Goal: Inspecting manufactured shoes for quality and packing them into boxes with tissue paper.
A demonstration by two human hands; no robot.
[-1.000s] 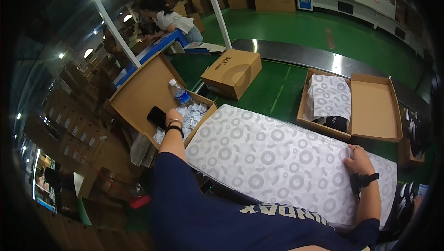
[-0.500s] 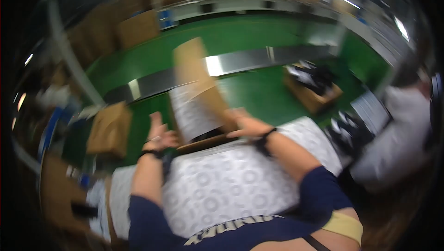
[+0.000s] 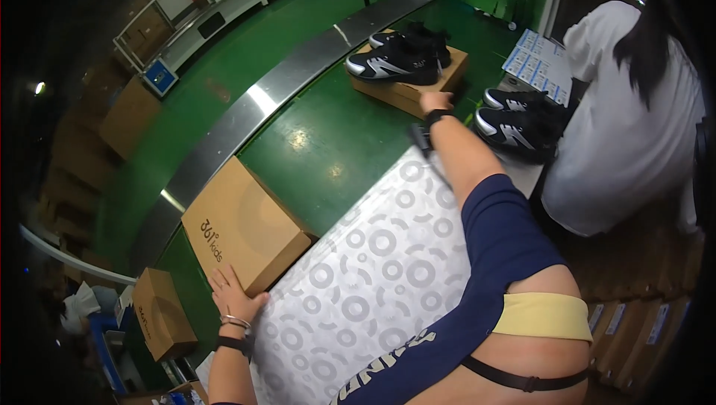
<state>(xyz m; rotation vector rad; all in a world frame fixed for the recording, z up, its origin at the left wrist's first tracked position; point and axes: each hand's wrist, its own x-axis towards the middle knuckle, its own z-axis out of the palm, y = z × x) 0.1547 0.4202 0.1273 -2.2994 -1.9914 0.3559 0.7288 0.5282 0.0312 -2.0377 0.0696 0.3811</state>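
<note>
**Left hand on closed box, right hand at shoe box**

Head view only:

- Bench [image 3: 321, 144]: green top, with a metal strip [image 3: 246, 107] curving along its far side.
- Patterned sheet [image 3: 373, 271]: white with grey rings, spread over the near edge of the bench, right in front of the person.
- Closed box [image 3: 242, 226]: brown cardboard, lid shut, sits at the sheet's left edge, with one corner touching or just over the sheet.
- Left hand [image 3: 235, 297]: open, fingers spread, palm flat against the near side of the closed box. Not gripping. Bracelet and dark watch on the wrist.
- Right hand [image 3: 435, 101]: arm stretched out toward the far right of the bench, hand at the near edge of the shoe box [image 3: 410, 84]. Fingers are seen from behind, so I can't tell whether they're open or curled on the edge. Dark watch on the wrist.
- Shoe box: brown, with a pair of black shoes [image 3: 399, 58] with white side marks lying on top.
- Second pair of black shoes [image 3: 518, 118]: just right of the right hand, at the bench's right edge.
- Co-worker [image 3: 626, 107]: white top, at the right, close to the second pair.
- Small box [image 3: 160, 312]: brown, closed, off the bench's left end, below the left hand's level.
- Sheet of blue-white labels [image 3: 537, 62] at the far right, behind the second pair.
</note>
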